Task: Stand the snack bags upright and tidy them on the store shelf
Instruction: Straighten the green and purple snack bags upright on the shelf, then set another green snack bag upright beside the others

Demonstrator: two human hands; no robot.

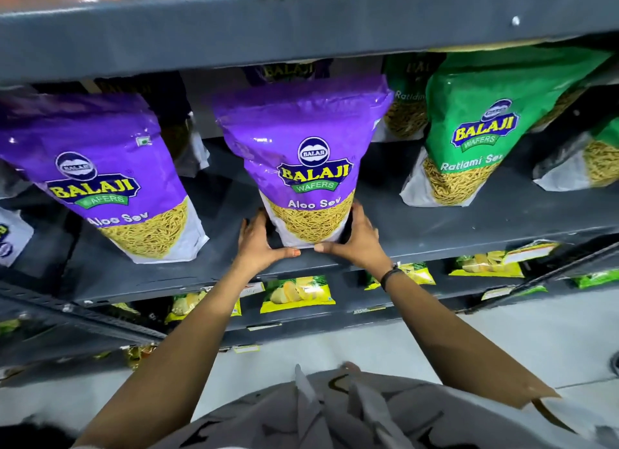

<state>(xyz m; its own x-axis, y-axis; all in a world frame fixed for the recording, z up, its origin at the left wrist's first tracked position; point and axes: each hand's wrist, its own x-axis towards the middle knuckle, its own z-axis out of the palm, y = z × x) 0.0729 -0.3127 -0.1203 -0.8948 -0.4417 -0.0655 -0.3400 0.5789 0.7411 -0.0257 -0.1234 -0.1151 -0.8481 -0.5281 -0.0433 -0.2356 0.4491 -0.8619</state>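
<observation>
A purple Aloo Sev bag (303, 154) stands upright in the middle of the grey shelf (435, 227). My left hand (259, 244) cups its lower left corner and my right hand (356, 239) cups its lower right corner, thumbs along the bottom edge. Another purple Aloo Sev bag (110, 180) stands to the left, leaning slightly. A green Ratlami Sev bag (479, 137) stands to the right, tilted back. More bags stand behind these in the shadow.
The shelf above (301, 36) overhangs the bag tops. Yellow chip packets (296, 293) lie on the lower shelf under my wrists. A further bag (589, 160) sits at the far right. Bare shelf shows between the bags.
</observation>
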